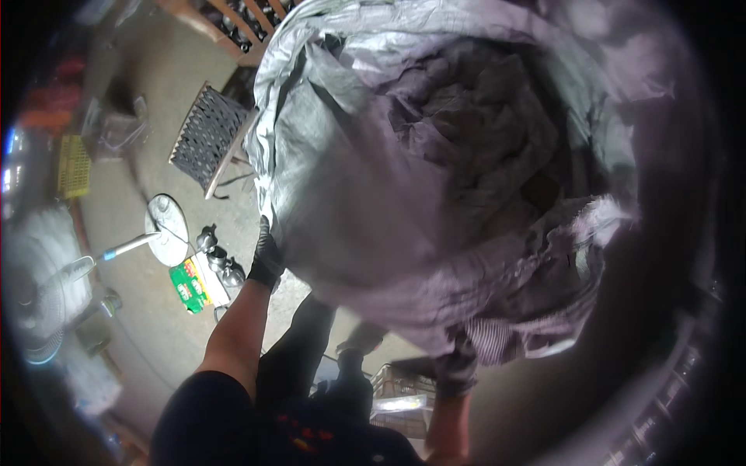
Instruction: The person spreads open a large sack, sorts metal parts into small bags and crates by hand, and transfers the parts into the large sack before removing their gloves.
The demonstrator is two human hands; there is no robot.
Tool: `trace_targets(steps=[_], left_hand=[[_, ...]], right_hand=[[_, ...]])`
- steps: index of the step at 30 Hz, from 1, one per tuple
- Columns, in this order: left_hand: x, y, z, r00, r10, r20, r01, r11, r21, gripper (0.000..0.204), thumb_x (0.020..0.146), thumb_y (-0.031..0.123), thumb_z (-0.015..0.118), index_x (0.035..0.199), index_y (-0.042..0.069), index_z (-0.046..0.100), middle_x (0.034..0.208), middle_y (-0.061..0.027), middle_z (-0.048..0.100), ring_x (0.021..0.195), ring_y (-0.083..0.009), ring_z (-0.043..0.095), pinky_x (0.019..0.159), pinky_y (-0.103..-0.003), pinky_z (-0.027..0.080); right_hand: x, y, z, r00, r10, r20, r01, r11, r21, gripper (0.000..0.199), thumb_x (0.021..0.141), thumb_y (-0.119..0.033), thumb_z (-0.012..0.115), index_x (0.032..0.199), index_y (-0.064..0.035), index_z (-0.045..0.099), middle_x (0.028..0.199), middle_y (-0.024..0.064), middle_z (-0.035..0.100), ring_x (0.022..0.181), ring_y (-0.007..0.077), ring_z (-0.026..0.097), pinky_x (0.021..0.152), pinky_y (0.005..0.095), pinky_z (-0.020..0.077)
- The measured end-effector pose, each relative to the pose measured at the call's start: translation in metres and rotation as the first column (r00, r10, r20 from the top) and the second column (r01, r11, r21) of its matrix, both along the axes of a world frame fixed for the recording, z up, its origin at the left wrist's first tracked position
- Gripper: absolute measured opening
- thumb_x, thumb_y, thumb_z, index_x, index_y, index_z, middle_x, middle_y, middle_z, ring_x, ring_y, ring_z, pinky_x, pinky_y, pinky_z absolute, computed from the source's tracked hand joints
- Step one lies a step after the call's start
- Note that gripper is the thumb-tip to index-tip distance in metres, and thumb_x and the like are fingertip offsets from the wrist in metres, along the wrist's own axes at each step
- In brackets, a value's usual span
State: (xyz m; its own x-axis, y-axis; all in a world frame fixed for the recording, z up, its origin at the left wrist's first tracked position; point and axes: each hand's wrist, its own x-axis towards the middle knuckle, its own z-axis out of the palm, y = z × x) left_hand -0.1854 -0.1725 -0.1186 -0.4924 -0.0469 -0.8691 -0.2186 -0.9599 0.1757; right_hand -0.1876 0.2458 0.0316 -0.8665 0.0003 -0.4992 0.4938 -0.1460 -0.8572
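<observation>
A very large pale grey woven sack (350,225) spreads wide before me, its mouth facing up and its cloth creased. Down inside it, a crumpled dark heap of cloth or sacking (474,116) shows in shadow. My left hand (266,255), in a dark striped glove, is closed on the sack's left rim. At the near edge, my right hand (457,363), also gloved, is closed on the gathered cloth, its fingertips hidden by folds. Beside it hangs a finely striped patch (493,340). A frayed edge (602,217) sticks out on the right side.
On the left stand a low stool with a woven seat (210,128), a standing fan with a round base (167,231), and a green box (190,286) beside small dark metal parts (221,260). A yellow crate (74,167) is farther left; a wire basket (404,396) is near my legs.
</observation>
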Motion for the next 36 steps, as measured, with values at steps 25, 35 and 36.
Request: trace_targets(steps=[25,35,36], left_hand=[[-0.233,0.185,0.322,0.453,-0.882,-0.132,0.004,0.150,-0.989,0.073,0.059,0.043,0.074,0.107,-0.007,0.049,0.102,-0.0260,0.054,0.099,-0.0359,0.051,0.085,-0.040,0.040],[-0.132,0.266,0.356,0.003,-1.000,0.028,-0.140,-0.029,-0.990,0.024,0.072,0.020,0.051,0.086,0.003,0.059,0.086,-0.0204,0.059,0.079,-0.0355,0.058,0.072,-0.045,0.044],[-0.108,0.295,0.317,-0.036,-0.997,0.069,0.047,-0.071,-0.996,0.023,0.072,0.022,0.050,0.082,0.004,0.060,0.085,-0.0200,0.059,0.080,-0.0348,0.058,0.072,-0.044,0.044]], right_hand=[[0.003,0.057,0.288,0.839,-0.544,0.025,0.513,0.804,0.300,0.025,0.069,0.002,0.056,0.094,0.0011,0.060,0.090,0.0062,0.060,0.082,0.0170,0.056,0.072,0.0276,0.0459],[-0.092,0.009,0.266,0.979,0.062,0.196,-0.091,0.986,0.142,0.021,0.083,-0.018,0.049,0.084,-0.0006,0.061,0.069,-0.0023,0.055,0.062,0.0041,0.046,0.050,0.0232,0.0368],[-0.076,0.034,0.247,0.957,0.212,0.198,-0.239,0.963,0.123,0.021,0.084,-0.018,0.049,0.085,-0.0010,0.061,0.070,-0.0017,0.056,0.063,0.0050,0.047,0.052,0.0233,0.0383]])
